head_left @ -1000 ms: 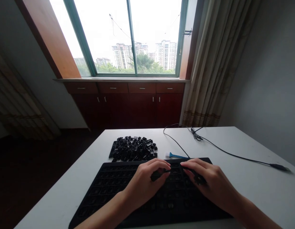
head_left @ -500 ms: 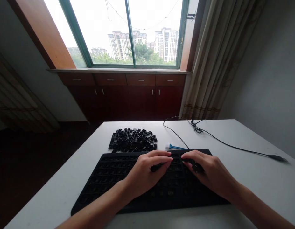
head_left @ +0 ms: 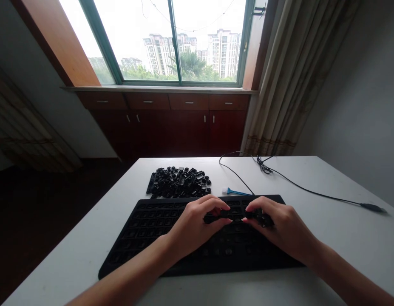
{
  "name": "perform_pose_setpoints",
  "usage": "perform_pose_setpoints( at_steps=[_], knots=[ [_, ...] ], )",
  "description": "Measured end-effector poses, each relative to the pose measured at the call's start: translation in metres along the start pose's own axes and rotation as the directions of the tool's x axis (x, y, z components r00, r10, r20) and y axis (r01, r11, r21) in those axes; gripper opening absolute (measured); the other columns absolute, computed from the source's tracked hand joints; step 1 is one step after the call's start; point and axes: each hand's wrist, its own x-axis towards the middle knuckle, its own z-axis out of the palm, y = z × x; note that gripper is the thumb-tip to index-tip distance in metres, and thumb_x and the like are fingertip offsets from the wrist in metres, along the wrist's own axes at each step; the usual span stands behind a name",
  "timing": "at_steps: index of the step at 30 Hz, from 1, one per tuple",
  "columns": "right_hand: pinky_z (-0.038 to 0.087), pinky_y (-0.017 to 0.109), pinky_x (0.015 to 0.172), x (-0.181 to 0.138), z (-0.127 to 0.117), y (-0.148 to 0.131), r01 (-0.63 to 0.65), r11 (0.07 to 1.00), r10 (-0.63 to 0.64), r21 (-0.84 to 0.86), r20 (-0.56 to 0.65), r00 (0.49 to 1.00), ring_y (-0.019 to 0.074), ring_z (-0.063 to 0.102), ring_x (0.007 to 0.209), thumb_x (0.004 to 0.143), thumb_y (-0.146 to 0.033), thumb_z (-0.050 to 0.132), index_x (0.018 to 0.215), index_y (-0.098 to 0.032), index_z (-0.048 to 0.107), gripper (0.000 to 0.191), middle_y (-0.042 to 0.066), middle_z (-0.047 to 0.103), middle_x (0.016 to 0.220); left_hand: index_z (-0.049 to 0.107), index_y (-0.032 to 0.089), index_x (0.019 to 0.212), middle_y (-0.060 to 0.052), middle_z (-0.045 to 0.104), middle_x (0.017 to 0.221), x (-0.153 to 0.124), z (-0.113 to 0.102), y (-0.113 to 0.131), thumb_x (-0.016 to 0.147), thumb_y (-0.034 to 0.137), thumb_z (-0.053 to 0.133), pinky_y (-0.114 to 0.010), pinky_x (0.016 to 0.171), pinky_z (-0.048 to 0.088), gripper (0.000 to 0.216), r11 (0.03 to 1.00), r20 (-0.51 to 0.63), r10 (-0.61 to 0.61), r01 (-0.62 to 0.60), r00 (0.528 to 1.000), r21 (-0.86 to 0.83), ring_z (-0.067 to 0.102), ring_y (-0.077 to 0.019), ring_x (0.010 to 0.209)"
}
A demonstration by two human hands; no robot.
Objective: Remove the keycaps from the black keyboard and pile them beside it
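Keyboard (head_left: 145, 229) lies between the table's (head_left: 327, 246) left and right edges. My left hand (head_left: 193, 221) and right hand (head_left: 281, 219) are curled over it; can't tell if either grips anything. Loose keys (head_left: 180, 182) piled near far-left corner, blue brush (head_left: 239, 192) just behind keyboard.

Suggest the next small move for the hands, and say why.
Perhaps lower the right hand slightly toward the keyboard, which looks uncapped: like the left hand, it curls over the keyboard, and loose keycaps lie piled behind. Too dark to tell whether either pinches anything.
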Motion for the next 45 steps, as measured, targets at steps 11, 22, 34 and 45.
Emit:
perform_pose_setpoints(
  at_steps=[11, 22, 34, 45],
  knots=[
    [0.057, 0.027, 0.071, 0.001, -0.0028, -0.0013, 0.055, 0.998, -0.055, -0.003, 0.01, 0.998, 0.015, 0.069, 0.077, 0.099, -0.031, 0.059, 0.112, -0.025, 0.063, 0.015, 0.004, 0.069, 0.101, 0.072, 0.019, 0.104, -0.005, 0.071, 0.1, 0.0017, -0.0002, 0.0021, 0.086, 0.021, 0.075, -0.028, 0.079, 0.059, 0.018, 1.0, 0.011, 0.022, -0.022, 1.0, -0.019, 0.068, -0.0158, 0.087],
    [0.058, 0.028, 0.075, 0.0003, -0.0009, -0.0002, 0.036, 0.999, -0.036, -0.03, 0.007, 0.999, 0.0163, 0.069, 0.086, 0.099, -0.027, 0.057, 0.12, -0.028, 0.063, 0.022, 0.005, 0.065, 0.113, 0.072, 0.022, 0.117, -0.007, 0.07, 0.111, 0.0023, -0.0009, 0.0021, 0.093, 0.016, 0.065, -0.028, 0.084, 0.059, 0.026, 0.997, 0.028, 0.075, -0.076, 0.997, 0.021, 0.069, -0.0163, 0.096],
    [0.058, 0.03, 0.073, 0.0012, -0.0018, -0.0018, 0.003, 0.999, -0.004, -0.042, -0.024, 1.0, 0.0178, 0.069, 0.078, 0.091, -0.049, 0.068, 0.098, -0.023, 0.061, 0.028, 0.005, 0.069, 0.097, 0.07, 0.022, 0.114, -0.005, 0.073, 0.112, 0.0007, 0.0009, 0.0004, 0.092, 0.018, 0.067, -0.032, 0.092, 0.058, 0.023, 0.999, 0.025, 0.037, -0.038, 0.999, 0.037, 0.069, -0.0184, 0.101],
    [0.053, 0.028, 0.063, 0.0005, -0.0002, 0.0001, -0.028, 0.993, 0.032, -0.112, 0.032, 0.999, 0.015, 0.064, 0.067, 0.09, -0.059, 0.065, 0.089, -0.022, 0.059, 0.037, 0.002, 0.066, 0.088, 0.074, 0.024, 0.113, -0.005, 0.075, 0.111, 0.0034, -0.0011, 0.0062, 0.096, 0.023, 0.064, -0.034, 0.094, 0.056, 0.02, 0.988, 0.119, 0.124, -0.135, 0.985, 0.082, 0.068, -0.0183, 0.102]
  ],
)
